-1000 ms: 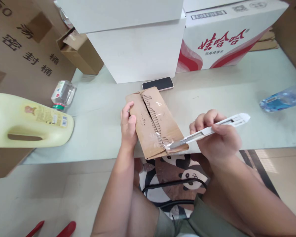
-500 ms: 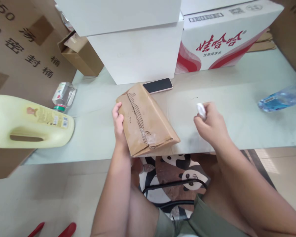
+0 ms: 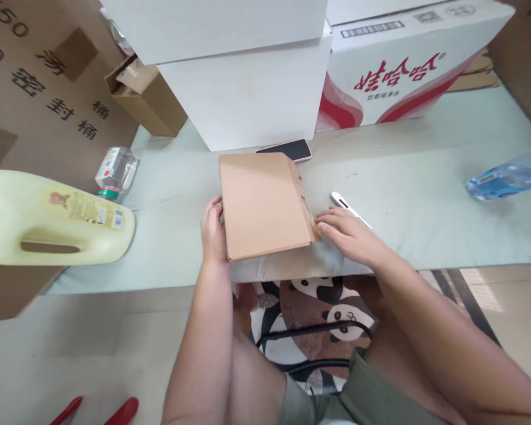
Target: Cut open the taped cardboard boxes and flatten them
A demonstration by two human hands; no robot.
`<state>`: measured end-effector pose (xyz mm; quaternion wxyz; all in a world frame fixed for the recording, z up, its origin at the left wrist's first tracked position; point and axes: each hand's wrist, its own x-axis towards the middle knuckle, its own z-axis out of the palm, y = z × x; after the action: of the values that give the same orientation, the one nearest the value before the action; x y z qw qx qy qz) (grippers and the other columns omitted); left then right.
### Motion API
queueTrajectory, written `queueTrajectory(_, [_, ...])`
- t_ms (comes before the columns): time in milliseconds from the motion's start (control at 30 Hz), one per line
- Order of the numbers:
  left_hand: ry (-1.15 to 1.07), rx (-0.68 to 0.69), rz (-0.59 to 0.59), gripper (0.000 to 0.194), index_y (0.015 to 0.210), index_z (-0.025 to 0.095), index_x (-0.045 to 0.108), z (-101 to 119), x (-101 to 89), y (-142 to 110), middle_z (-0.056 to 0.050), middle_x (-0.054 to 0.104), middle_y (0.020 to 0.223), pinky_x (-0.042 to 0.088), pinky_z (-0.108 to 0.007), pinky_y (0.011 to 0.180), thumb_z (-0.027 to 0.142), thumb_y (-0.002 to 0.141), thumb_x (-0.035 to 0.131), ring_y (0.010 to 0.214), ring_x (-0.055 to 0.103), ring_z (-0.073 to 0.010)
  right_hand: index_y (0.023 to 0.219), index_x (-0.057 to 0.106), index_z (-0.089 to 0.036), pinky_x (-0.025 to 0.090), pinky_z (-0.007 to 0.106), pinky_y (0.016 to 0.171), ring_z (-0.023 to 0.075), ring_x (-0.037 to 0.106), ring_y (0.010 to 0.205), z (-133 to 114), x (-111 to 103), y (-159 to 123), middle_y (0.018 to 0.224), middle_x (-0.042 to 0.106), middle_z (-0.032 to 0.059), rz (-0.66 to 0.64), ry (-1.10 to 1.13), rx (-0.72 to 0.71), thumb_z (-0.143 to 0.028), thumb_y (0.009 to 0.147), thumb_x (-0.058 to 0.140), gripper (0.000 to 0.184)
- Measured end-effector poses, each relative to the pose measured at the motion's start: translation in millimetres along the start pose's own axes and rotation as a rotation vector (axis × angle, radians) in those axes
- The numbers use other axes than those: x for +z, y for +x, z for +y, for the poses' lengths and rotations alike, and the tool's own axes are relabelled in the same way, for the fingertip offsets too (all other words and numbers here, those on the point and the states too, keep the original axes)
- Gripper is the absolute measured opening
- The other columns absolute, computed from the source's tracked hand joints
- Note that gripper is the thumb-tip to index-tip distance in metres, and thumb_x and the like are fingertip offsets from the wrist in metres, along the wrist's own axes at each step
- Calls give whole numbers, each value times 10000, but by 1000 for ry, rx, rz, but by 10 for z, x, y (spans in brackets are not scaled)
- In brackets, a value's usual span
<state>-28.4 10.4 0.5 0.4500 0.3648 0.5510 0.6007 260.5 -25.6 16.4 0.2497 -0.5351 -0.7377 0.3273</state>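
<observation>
A brown cardboard box (image 3: 265, 203) stands on the cloth-covered table in front of me, its plain face turned up. My left hand (image 3: 214, 230) grips its left side, with some of the fingers hidden by the box. My right hand (image 3: 347, 233) reaches the right side of the box, where the flap edges and a bit of tape show. Its fingers are stretched out and the tips touch that edge. Just beyond the right hand a white utility knife (image 3: 345, 202) lies on the table, partly behind the hand.
Behind the box lies a phone (image 3: 298, 150), in front of a white box (image 3: 248, 100). A printed water carton (image 3: 389, 82) stands back right. A yellow jug (image 3: 101, 242) and a clear bottle (image 3: 117, 171) are at left, a water bottle (image 3: 495, 182) at right.
The box has turned, so its printed, taped side now faces right and a plain face is up. My right hand has put down the utility knife and moved left to the box.
</observation>
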Motion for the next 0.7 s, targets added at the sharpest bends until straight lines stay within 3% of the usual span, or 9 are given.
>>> queueTrajectory(167, [-44, -12, -21, 396, 942, 186, 681, 52, 15, -44, -77, 725, 1003, 579, -377, 854, 560, 818, 640, 1043, 698, -263, 744, 656, -222, 474, 487, 977, 288, 625, 1018, -75, 2, -25, 892, 702, 68, -86, 223, -36, -538, 976, 440, 447])
queueTrajectory(300, [-86, 25, 12, 400, 930, 192, 678, 69, -10, -21, -74, 728, 962, 564, -373, 848, 565, 795, 628, 1005, 705, -257, 997, 704, -235, 496, 449, 970, 279, 663, 1046, -59, -20, -65, 1063, 728, 49, 56, 444, 47, -548, 947, 519, 367])
queueTrajectory(467, [-132, 82, 127, 358, 926, 207, 672, 65, -102, 85, -67, 713, 984, 536, -351, 852, 515, 755, 610, 1007, 679, -238, 1261, 641, -287, 463, 419, 1090, 270, 588, 1281, -17, 3, -78, 1324, 671, 39, 104, 701, -105, -568, 947, 552, 431])
queueTrajectory(700, [-174, 99, 136, 348, 976, 225, 697, 118, -111, 82, -66, 717, 1073, 528, -352, 903, 462, 746, 588, 1070, 657, -241, 1433, 541, -297, 406, 426, 1167, 276, 474, 1427, -68, 17, -77, 1475, 582, 58, 78, 665, -176, -548, 952, 580, 545])
